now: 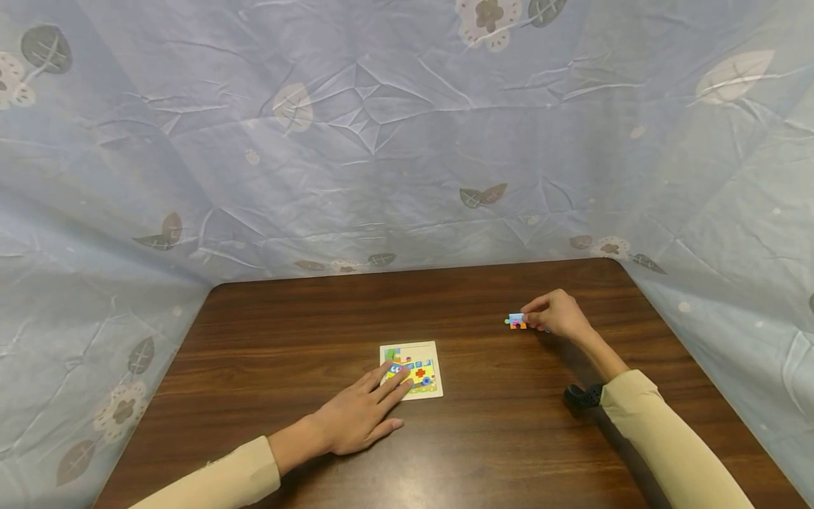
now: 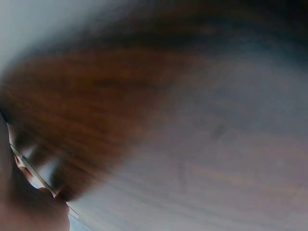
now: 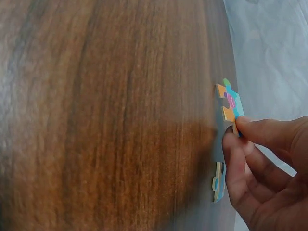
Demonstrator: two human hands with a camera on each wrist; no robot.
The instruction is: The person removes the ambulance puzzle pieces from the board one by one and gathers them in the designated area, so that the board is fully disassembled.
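A small square jigsaw board with a pale frame lies on the table, partly filled with a yellow vehicle picture. My left hand rests on its lower left part, fingers spread and fairly straight, covering some of the picture. To the right and farther back, my right hand pinches a jigsaw piece between thumb and fingertips. Light blue, orange and pink show on that piece, with a green knob. Below the right hand lies a second jigsaw piece, mostly hidden in the head view.
The dark brown wooden table has a patterned pale cloth hanging behind and at both sides. A black strap-like device sits at the right wrist by the sleeve. The left wrist view is mostly blurred tabletop.
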